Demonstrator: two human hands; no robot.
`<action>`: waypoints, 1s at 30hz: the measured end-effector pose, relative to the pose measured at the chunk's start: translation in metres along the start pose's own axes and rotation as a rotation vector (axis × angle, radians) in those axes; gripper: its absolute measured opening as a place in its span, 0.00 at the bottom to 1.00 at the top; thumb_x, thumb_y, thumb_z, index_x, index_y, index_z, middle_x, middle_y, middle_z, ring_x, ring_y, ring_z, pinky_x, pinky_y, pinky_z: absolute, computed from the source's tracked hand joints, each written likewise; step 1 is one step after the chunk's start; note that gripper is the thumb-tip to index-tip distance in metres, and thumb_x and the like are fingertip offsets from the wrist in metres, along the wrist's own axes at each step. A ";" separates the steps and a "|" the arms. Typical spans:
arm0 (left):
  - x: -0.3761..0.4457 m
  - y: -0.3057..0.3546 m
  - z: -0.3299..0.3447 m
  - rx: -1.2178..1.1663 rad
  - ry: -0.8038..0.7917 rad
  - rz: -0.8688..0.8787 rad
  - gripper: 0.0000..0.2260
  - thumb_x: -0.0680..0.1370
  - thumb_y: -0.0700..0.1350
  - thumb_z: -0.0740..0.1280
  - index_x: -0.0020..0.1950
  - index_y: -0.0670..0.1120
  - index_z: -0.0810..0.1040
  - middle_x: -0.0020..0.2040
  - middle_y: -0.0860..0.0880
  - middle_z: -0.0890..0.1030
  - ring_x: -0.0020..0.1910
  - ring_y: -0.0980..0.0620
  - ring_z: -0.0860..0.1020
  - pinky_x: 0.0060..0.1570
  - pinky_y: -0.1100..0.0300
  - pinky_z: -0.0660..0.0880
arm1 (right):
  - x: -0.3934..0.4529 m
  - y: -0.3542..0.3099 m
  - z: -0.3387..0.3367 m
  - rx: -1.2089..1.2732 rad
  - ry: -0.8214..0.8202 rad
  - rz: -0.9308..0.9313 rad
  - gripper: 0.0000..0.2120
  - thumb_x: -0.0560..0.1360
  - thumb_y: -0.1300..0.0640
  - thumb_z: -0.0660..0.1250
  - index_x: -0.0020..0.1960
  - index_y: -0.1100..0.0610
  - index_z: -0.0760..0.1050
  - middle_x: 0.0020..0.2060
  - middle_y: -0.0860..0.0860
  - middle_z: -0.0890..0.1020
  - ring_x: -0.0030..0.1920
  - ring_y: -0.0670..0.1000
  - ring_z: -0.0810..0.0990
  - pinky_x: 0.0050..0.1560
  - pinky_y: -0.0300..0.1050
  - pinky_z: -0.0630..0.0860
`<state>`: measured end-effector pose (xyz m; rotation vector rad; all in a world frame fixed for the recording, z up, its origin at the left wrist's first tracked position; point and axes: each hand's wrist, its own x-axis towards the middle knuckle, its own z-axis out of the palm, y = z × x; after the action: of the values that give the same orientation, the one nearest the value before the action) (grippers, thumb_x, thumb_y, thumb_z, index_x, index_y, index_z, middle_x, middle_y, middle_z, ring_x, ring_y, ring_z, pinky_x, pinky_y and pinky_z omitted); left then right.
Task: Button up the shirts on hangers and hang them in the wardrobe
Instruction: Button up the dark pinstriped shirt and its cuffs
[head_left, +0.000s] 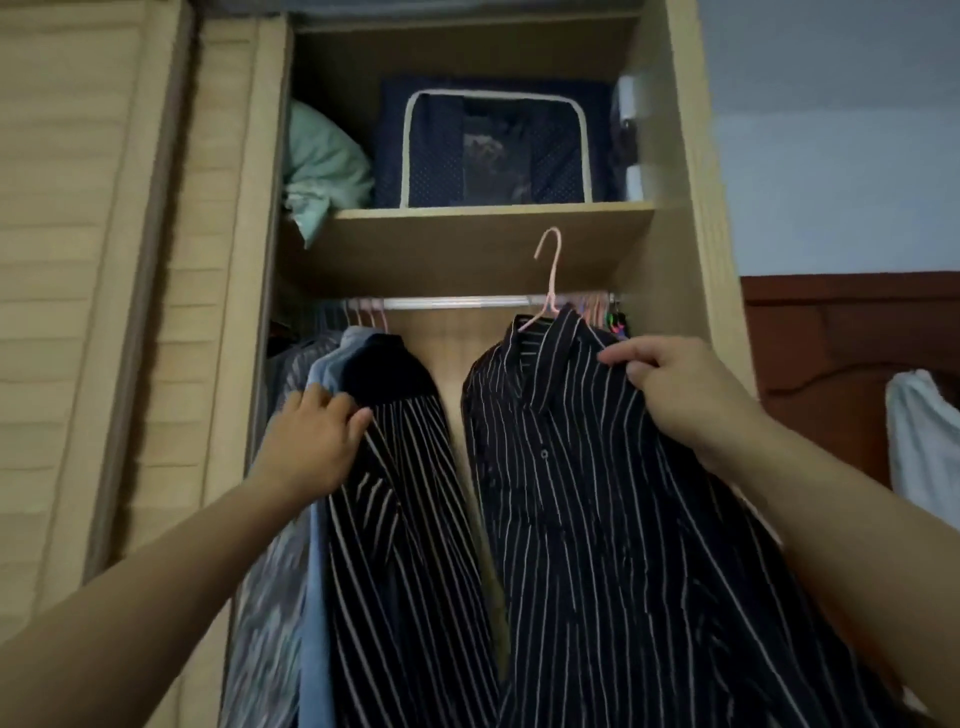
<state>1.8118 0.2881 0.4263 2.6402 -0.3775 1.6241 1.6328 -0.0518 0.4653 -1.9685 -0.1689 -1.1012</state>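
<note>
The right hand (670, 389) pinches the shoulder of a dark striped shirt (571, 493) on a pink hanger (548, 280), holding it in front of the wardrobe (670, 249) with the hook raised above the rail (457, 302), not yet over it. The left hand (317, 441) rests with spread fingers on a hung striped shirt (395, 519), pressing it toward the left of the rail, gripping nothing. The held shirt looks light and limp — soft cloth that sags and can slide off a smooth hanger, so the better hold is probably at the hanger's neck or the shoulder over its arm, not the loose cloth. One button (544, 453) shows on the placket; whether it is fastened I cannot tell. Counting: one shirt in hand, and at least three garments hung at left — the striped one, a blue one (332, 364) and a grey one behind. More hangers bunch at the rail's right end, too crowded to count.
</note>
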 end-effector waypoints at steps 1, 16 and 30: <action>0.011 -0.022 0.015 0.038 0.015 -0.002 0.25 0.82 0.59 0.50 0.49 0.41 0.78 0.45 0.36 0.77 0.44 0.33 0.76 0.41 0.42 0.76 | 0.019 -0.003 0.024 0.113 -0.028 0.079 0.17 0.84 0.64 0.59 0.58 0.48 0.83 0.51 0.49 0.80 0.40 0.47 0.80 0.33 0.39 0.75; 0.084 -0.174 0.121 0.153 0.252 0.042 0.25 0.80 0.59 0.55 0.62 0.43 0.80 0.72 0.33 0.68 0.72 0.29 0.64 0.68 0.33 0.61 | 0.233 0.029 0.250 0.515 0.156 0.303 0.24 0.80 0.75 0.54 0.64 0.56 0.79 0.48 0.58 0.82 0.42 0.55 0.83 0.28 0.40 0.79; 0.086 -0.183 0.140 0.114 0.366 0.045 0.23 0.79 0.59 0.57 0.55 0.42 0.81 0.75 0.37 0.65 0.76 0.32 0.59 0.71 0.36 0.58 | 0.272 0.061 0.306 0.173 -0.091 0.279 0.27 0.79 0.76 0.55 0.70 0.54 0.76 0.55 0.58 0.81 0.44 0.52 0.81 0.34 0.42 0.80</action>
<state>2.0108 0.4290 0.4577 2.3455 -0.3400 2.1471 2.0208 0.0597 0.5559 -1.8229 -0.0341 -0.7912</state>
